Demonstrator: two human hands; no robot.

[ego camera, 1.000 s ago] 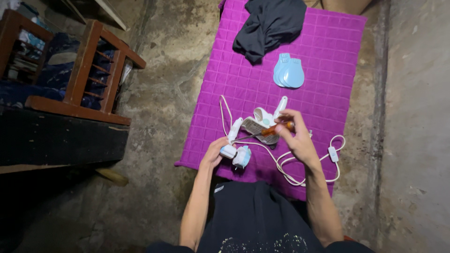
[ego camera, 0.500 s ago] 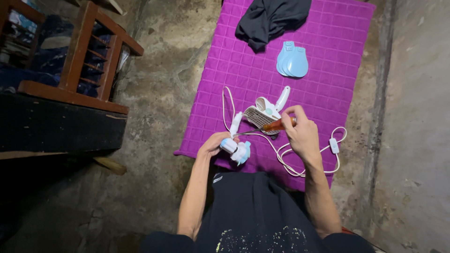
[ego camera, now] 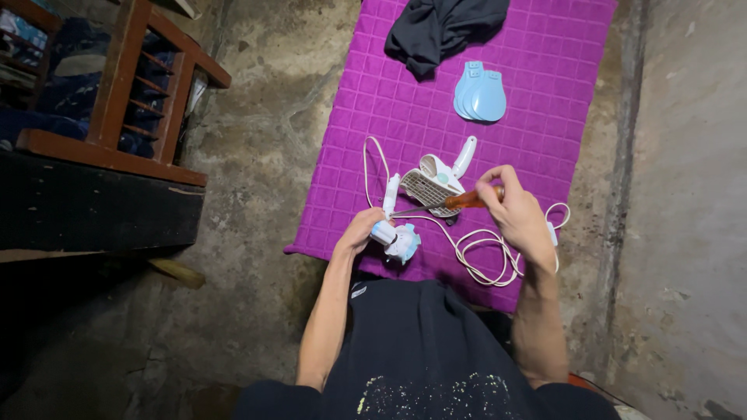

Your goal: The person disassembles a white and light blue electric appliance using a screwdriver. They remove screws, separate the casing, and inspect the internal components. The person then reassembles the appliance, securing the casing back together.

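Observation:
My left hand (ego camera: 359,231) grips a small white and light blue motor part (ego camera: 395,239) at the near edge of a purple quilted mat (ego camera: 545,117). My right hand (ego camera: 515,210) holds a screwdriver with an orange handle (ego camera: 465,200); its metal shaft points left toward the part in my left hand. Just beyond the shaft lies a white fan housing with a grille (ego camera: 433,185). A white power cord (ego camera: 486,253) loops on the mat under my right hand.
Light blue fan blades (ego camera: 481,93) lie further up the mat. A dark cloth (ego camera: 443,27) is bunched at the mat's far end. A wooden chair frame (ego camera: 132,85) stands at the left on the rough concrete floor (ego camera: 264,140).
My left hand has kept its hold on the small part. My right hand has swung the screwdriver so its tip now reaches toward that part. The camera has tilted slightly.

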